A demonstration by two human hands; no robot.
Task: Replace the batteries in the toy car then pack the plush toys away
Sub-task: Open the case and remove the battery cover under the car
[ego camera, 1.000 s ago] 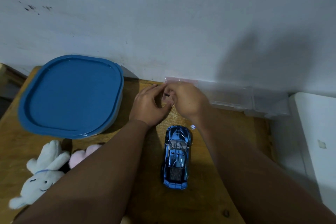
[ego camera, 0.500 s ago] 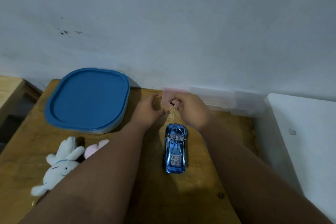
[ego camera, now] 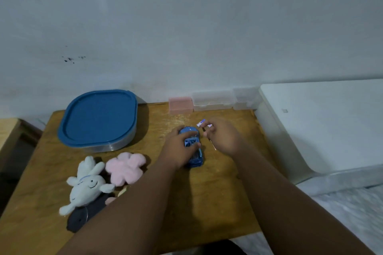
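Pinning the toy car (ego camera: 193, 147) flat under my left hand (ego camera: 179, 149), I have my fingers curled over its roof and sides so it cannot roll while I get ready to work on it; that grip is closed on the car, which sits on the counter (ego camera: 223, 196) toward the back, right of the middle, nose pointing at the wall. My right hand (ego camera: 222, 136) hovers just beside the car's front, fingers pinched shut around a thin tool that looks like a small screwdriver (ego camera: 211, 144), its shaft slanting down toward the wood; something small and blue-white (ego camera: 201, 123) shows at my fingertips, too blurred to name. I judge I am about to turn the car over and open its battery cover, so the battery swap is barely begun. Along the back edge stand a pink box (ego camera: 179, 105) and a clear box (ego camera: 213, 100), close enough to reach, though I cannot tell what they hold. At the back left corner sits the big container with its blue lid (ego camera: 97, 117) still on, probably where the plush toys go. The white plush (ego camera: 88, 185) and the pink plush (ego camera: 124, 166) lie near the left front edge, touching each other, clear of my work and not yet packed.
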